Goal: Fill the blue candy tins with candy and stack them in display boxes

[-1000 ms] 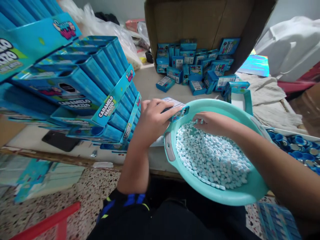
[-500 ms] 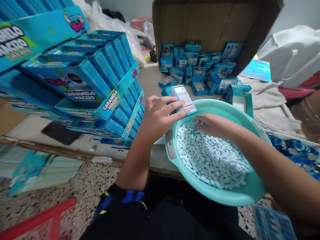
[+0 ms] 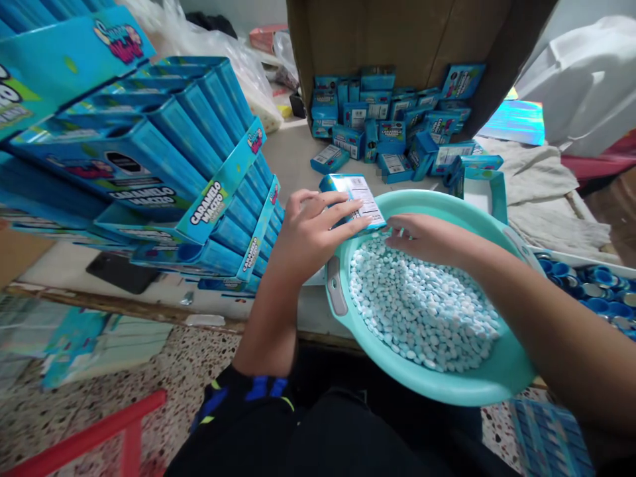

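My left hand (image 3: pixel 315 228) grips a small blue candy box (image 3: pixel 358 197), its fingers spread across the printed top face. The box lies tilted, its lower end at the rim of a turquoise bowl (image 3: pixel 437 396). Small pale blue and white candies (image 3: pixel 422 311) cover much of the bowl's bottom. Just beside the box's lower end is my right hand (image 3: pixel 422 237), over the candies, its fingers curled in. Pale bits show between those fingers; how many is hidden.
Stacked display trays of tall blue boxes (image 3: pixel 199 165) rise at left, with a dark phone (image 3: pixel 122 271) beneath. Behind the bowl, small blue boxes (image 3: pixel 392 136) fill a cardboard carton (image 3: pixel 377 33) lying on its side. At right are a cloth (image 3: pixel 551 218) and blue tubes (image 3: pixel 593 291).
The right hand's fingers have shifted slightly closer to the lower end of the candy box. The left hand keeps its hold. The whole view has shifted a little.
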The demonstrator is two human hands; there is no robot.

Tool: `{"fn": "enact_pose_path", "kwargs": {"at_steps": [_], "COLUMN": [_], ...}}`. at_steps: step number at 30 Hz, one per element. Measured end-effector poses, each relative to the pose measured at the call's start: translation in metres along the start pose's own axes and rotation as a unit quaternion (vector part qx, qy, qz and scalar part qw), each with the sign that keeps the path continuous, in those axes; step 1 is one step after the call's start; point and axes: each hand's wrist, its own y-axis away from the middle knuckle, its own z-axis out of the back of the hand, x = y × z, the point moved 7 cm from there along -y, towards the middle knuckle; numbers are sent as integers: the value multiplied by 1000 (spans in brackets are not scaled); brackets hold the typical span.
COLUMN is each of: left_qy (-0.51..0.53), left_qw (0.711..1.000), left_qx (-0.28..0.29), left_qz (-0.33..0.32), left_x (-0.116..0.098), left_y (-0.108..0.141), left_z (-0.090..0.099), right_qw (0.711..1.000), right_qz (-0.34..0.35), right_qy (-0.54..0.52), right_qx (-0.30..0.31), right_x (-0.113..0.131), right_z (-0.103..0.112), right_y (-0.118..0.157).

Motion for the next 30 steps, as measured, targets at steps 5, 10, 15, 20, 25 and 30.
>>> {"fn": "enact_pose_path", "kwargs": {"at_steps": [5, 10, 15, 20, 25, 30], "left_qy": [-13, -18, 26, 126, 179, 125], "left_qw": [1000, 998, 997, 985, 944, 929], "left_qx": [11, 0, 5, 7, 15, 57], "left_qz": [24, 60, 69, 122, 275, 343], "left_x": [5, 17, 21, 30, 60, 83], "left_y": [0, 1, 2, 6, 28, 54], "left_z": [1, 6, 11, 11, 1, -15], "right_qw": [1000, 1000, 998, 991, 981, 982], "right_qz": [4, 17, 2, 4, 3, 9], "right_qy": [5, 21, 34, 88, 141, 144], "right_qx": [8, 13, 54, 102, 130, 124], "right_x": [-2, -7, -8, -4, 0, -1], "right_z": [-3, -6, -14, -29, -41, -43], "right_y": [0, -2, 0, 4, 5, 2]}}
